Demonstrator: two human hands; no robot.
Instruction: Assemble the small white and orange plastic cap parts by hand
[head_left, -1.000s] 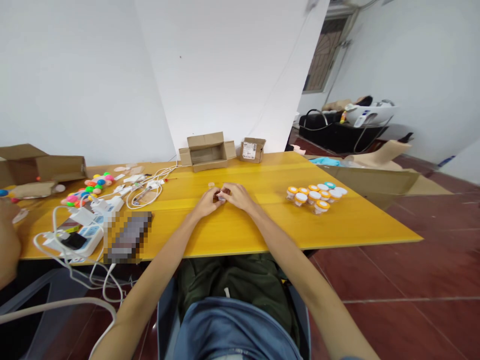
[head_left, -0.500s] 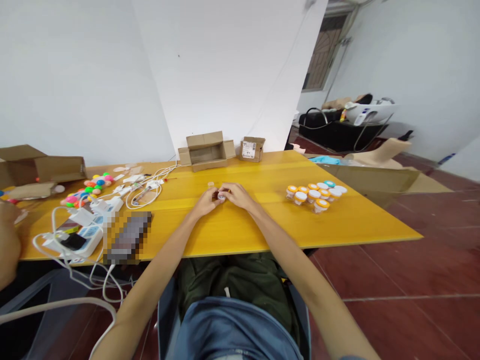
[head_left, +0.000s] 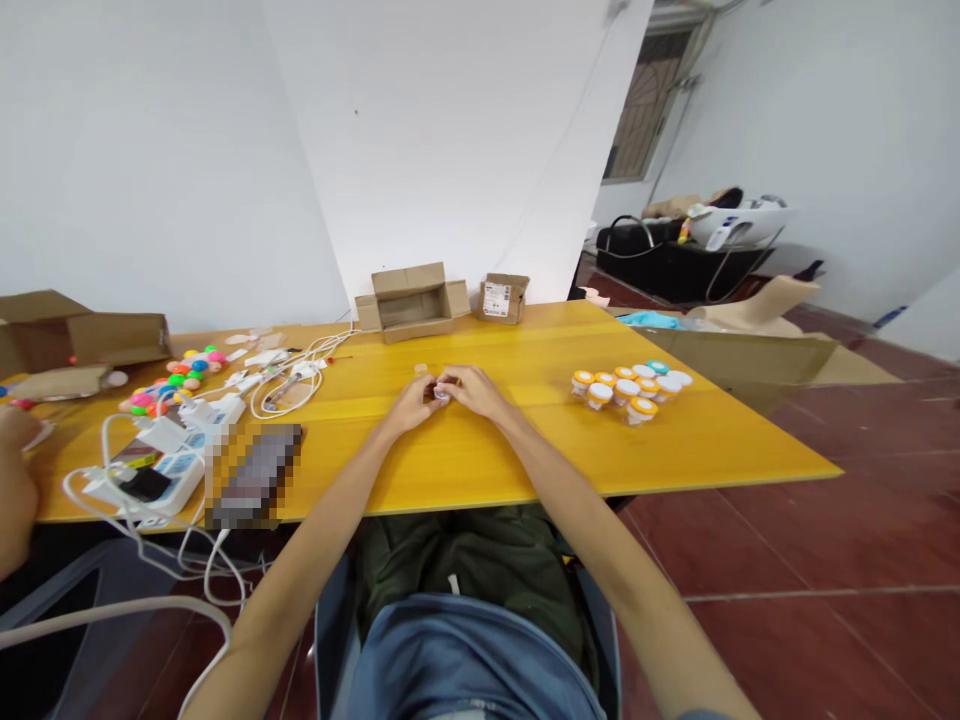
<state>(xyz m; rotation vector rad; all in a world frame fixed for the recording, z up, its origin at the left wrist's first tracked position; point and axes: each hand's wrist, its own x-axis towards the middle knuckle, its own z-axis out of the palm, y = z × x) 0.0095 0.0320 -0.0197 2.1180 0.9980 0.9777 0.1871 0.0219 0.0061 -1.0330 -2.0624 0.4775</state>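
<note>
Head view: small jar (head_left: pixel 441 394) between both hands (fingertips closed on it)

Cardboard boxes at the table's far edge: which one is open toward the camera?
The larger cardboard box, the left one of the pair by the wall, with flaps spread and its empty inside showing. The smaller box to its right shows a white label and no interior.
</note>
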